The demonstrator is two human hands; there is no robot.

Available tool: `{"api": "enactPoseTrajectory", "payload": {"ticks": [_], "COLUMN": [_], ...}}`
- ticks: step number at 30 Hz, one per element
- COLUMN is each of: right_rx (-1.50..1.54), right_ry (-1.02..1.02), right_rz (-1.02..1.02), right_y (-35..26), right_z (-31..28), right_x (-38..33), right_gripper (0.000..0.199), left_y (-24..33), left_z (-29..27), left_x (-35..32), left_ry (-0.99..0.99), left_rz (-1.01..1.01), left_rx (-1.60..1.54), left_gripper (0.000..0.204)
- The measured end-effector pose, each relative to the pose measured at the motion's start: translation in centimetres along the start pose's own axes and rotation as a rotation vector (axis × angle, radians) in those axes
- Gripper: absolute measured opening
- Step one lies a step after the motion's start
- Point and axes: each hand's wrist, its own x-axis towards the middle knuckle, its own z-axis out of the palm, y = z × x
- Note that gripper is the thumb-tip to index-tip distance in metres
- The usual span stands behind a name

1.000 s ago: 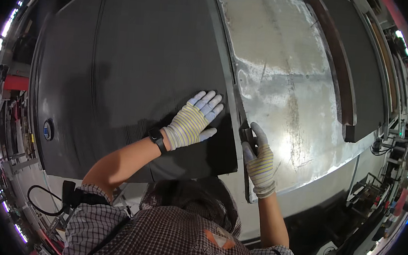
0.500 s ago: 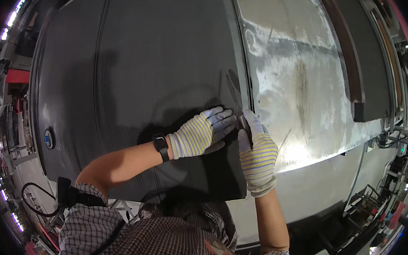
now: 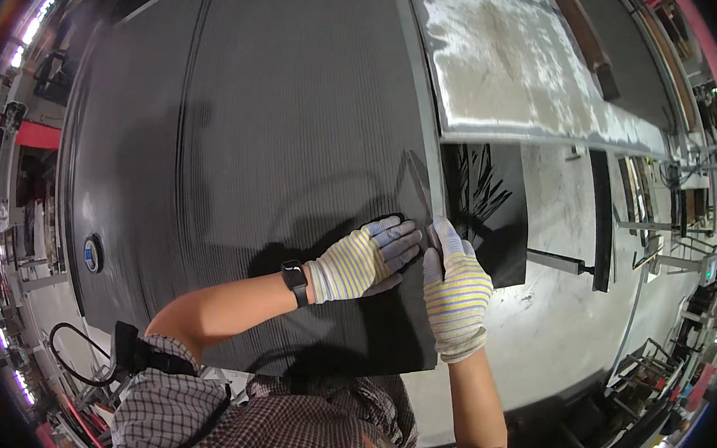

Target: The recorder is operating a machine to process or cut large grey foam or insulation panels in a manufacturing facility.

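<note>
A large dark grey sheet with fine ribs (image 3: 301,93) lies in front of me. My left hand (image 3: 368,260), in a striped knit glove, rests on it near the right edge, fingers stretched out and together. Beside it, at that edge, my right hand (image 3: 456,295) is closed round the handle of a knife (image 3: 420,180), gloved alike. The slim grey blade points away from me, along the sheet's edge. Much of the handle is hidden by the fingers. A black watch (image 3: 294,283) is on my left wrist.
A pale, smeared metal plate (image 3: 505,67) is at the far right, with a brown bar (image 3: 584,35) along it. Below its near edge lie a black piece with thin strips (image 3: 494,209) and a dark upright bar (image 3: 601,218). A round blue badge (image 3: 92,253) sits at left.
The metal plate at right has shifted away from me, uncovering the black piece, the strips and the floor. Both hands and the knife appear slightly lower in view, still at the sheet's edge.
</note>
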Motion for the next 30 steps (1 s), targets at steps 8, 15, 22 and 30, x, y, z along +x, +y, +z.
{"api": "enactPoseTrajectory", "payload": {"ticks": [8,15,22,30], "right_rx": [-0.111,0.029,0.292,0.454], "right_ry": [-0.035,0.049,-0.06,0.021], "right_rz": [0.004,-0.087,0.148,0.338], "right_y": [0.4,1.8,2.9,3.3], "right_z": [-0.1,-1.6,-2.3,-2.4], "right_x": [-1.6,-3.3,-8.3,-12.7], "right_gripper": [0.039,0.038,0.04,0.042], "left_y": [0.0,-0.5,-0.1,-0.5], "left_z": [1.6,-0.5,0.5,1.5], "left_x": [-0.9,0.1,-0.2,-0.1], "left_ry": [0.03,0.043,0.065,0.038], "left_rz": [0.017,0.02,0.021,0.002], "left_rx": [0.051,0.053,0.117,0.132], "left_gripper": [0.051,0.038,0.037,0.04]}}
